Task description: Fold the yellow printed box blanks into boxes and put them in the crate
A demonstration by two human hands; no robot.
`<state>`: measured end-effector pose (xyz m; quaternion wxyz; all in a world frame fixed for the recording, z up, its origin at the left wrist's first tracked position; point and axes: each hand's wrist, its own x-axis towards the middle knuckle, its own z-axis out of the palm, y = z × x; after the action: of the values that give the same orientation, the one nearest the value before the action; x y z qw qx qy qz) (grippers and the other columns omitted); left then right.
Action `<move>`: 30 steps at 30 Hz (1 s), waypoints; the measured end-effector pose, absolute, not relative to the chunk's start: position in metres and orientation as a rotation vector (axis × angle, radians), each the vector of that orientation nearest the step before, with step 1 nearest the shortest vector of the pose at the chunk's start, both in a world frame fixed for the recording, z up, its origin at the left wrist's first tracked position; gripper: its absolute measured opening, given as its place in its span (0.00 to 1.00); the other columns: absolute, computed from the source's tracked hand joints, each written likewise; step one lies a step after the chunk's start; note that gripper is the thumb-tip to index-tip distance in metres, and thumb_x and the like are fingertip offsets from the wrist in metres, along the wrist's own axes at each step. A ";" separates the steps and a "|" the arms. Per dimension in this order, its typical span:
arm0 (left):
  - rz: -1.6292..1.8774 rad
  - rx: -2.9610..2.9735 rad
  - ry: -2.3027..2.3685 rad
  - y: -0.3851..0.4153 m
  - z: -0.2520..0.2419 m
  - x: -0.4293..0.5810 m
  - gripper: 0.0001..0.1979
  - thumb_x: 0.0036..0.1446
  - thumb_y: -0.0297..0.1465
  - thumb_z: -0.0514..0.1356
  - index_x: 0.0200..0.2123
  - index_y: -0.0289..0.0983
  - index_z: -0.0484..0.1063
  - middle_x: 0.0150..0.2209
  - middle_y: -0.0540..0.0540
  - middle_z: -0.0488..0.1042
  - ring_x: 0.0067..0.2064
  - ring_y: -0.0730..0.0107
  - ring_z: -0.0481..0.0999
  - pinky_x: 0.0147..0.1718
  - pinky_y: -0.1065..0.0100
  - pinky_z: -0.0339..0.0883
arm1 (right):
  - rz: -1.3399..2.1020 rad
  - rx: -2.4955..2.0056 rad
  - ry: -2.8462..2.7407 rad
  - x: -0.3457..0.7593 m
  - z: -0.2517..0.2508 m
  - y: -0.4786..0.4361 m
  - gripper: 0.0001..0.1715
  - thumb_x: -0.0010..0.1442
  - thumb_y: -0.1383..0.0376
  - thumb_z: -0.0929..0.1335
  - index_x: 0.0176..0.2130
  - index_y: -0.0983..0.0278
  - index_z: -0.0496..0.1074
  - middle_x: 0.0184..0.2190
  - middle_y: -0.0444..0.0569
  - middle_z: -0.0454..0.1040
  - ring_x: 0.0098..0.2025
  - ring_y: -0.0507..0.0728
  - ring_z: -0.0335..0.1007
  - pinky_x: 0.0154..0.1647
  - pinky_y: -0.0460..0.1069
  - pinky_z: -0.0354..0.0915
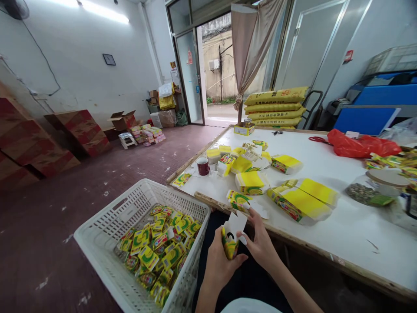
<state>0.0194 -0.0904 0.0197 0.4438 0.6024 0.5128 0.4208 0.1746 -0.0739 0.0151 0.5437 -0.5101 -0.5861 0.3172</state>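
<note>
My left hand [219,261] is wrapped round a small yellow-green carton [230,247] held over my lap, its white flaps [236,224] standing open at the top. My right hand [260,241] pinches the carton's flap from the right side. Both hands sit just below the front edge of the white table [342,230]. To my left a white plastic crate [107,226] holds several finished cartons of the same kind [159,250]. On the table near my hands lie flat carton stacks [301,202] and a loose carton [239,200].
More yellow packs [251,181], a red mug [203,166], a red plastic bag [358,147] and a bowl of dried goods [365,194] are on the table. Yellow sacks [275,106] are stacked behind it. Red cardboard boxes [78,130] line the left wall by an open doorway [220,69].
</note>
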 end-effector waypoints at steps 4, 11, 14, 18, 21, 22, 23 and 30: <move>1.063 1.521 1.282 -0.094 0.011 0.024 0.41 0.42 0.31 0.75 0.59 0.41 0.63 0.52 0.39 0.77 0.51 0.50 0.77 0.49 0.57 0.69 | 1.566 -1.112 -1.069 0.164 0.014 -0.079 0.39 0.55 0.42 0.70 0.58 0.61 0.70 0.53 0.57 0.76 0.58 0.69 0.71 0.63 0.64 0.63; 1.083 1.678 1.186 -0.094 0.012 0.025 0.25 0.49 0.30 0.69 0.50 0.43 0.66 0.45 0.45 0.78 0.43 0.59 0.79 0.41 0.64 0.70 | 1.574 -1.086 -1.145 0.165 0.022 -0.084 0.42 0.51 0.34 0.71 0.52 0.59 0.77 0.51 0.56 0.78 0.58 0.68 0.71 0.63 0.63 0.63; 1.091 1.688 1.203 -0.092 0.010 0.023 0.22 0.51 0.29 0.67 0.49 0.43 0.67 0.42 0.46 0.78 0.40 0.59 0.79 0.38 0.65 0.68 | 1.468 -1.080 -1.277 0.167 0.019 -0.085 0.42 0.57 0.35 0.67 0.58 0.58 0.74 0.55 0.57 0.76 0.61 0.68 0.69 0.66 0.66 0.59; 1.180 1.462 1.122 -0.089 0.002 0.021 0.27 0.46 0.24 0.69 0.51 0.41 0.71 0.41 0.44 0.77 0.42 0.57 0.77 0.45 0.61 0.69 | 1.171 -1.084 -1.685 0.165 0.016 -0.093 0.34 0.63 0.58 0.68 0.66 0.57 0.65 0.68 0.55 0.63 0.71 0.66 0.57 0.71 0.64 0.53; 1.331 1.310 1.109 -0.087 -0.003 0.024 0.23 0.41 0.22 0.71 0.44 0.39 0.78 0.47 0.38 0.74 0.50 0.51 0.74 0.56 0.57 0.63 | 1.023 -1.102 -1.866 0.164 0.013 -0.093 0.35 0.60 0.72 0.63 0.65 0.58 0.67 0.71 0.55 0.59 0.72 0.63 0.55 0.71 0.62 0.53; 1.363 1.286 1.134 -0.086 -0.003 0.025 0.23 0.40 0.22 0.71 0.44 0.38 0.78 0.48 0.38 0.73 0.51 0.50 0.73 0.57 0.57 0.63 | 0.982 -1.115 -1.866 0.165 0.012 -0.091 0.34 0.60 0.73 0.62 0.63 0.59 0.70 0.69 0.56 0.62 0.71 0.62 0.58 0.70 0.61 0.55; 1.377 1.285 1.170 -0.085 -0.003 0.025 0.24 0.39 0.22 0.72 0.44 0.39 0.79 0.47 0.38 0.74 0.50 0.50 0.73 0.56 0.56 0.63 | 0.936 -1.134 -1.845 0.167 0.010 -0.088 0.33 0.59 0.74 0.61 0.61 0.60 0.72 0.67 0.58 0.65 0.69 0.62 0.62 0.69 0.62 0.57; 1.170 1.460 1.278 -0.082 0.012 0.009 0.25 0.38 0.26 0.72 0.44 0.42 0.78 0.41 0.42 0.81 0.44 0.49 0.76 0.47 0.56 0.67 | 0.925 -1.135 -1.959 0.186 0.012 -0.075 0.30 0.57 0.74 0.66 0.57 0.58 0.75 0.68 0.57 0.63 0.68 0.64 0.63 0.66 0.60 0.61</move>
<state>0.0087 -0.0823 0.0123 0.4239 0.5836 0.5110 0.4675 0.1861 -0.0752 0.0119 0.3408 -0.4364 -0.7530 0.3555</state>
